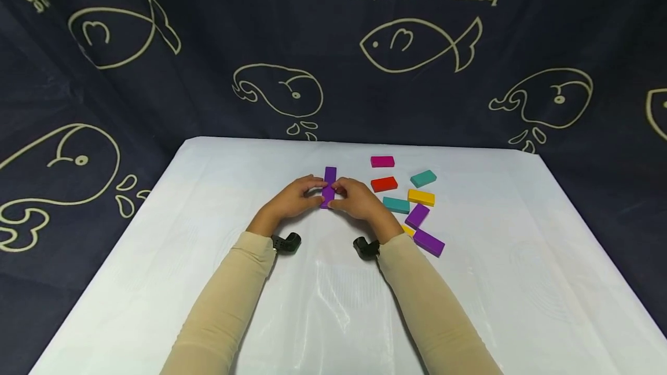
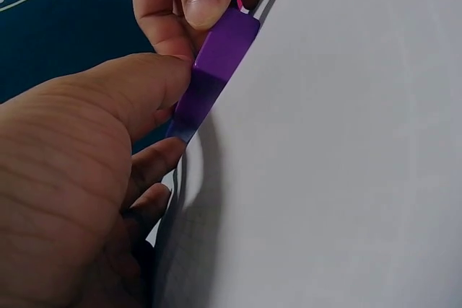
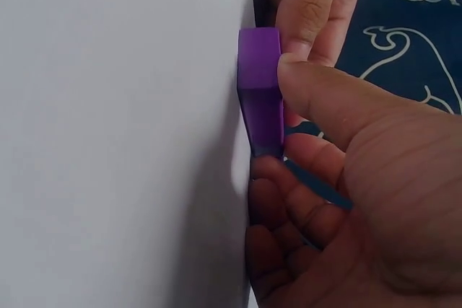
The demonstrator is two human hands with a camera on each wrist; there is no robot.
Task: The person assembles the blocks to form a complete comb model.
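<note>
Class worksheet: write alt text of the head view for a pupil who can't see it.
A person's left hand and right hand hold purple blocks on a white table. Loose blocks in pink, red, teal, yellow and purple lie to the right; behind is a dark cloth.

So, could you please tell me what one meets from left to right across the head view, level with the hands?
Left hand, purple block or blocks, right hand, red block, more visible yellow block.
</note>
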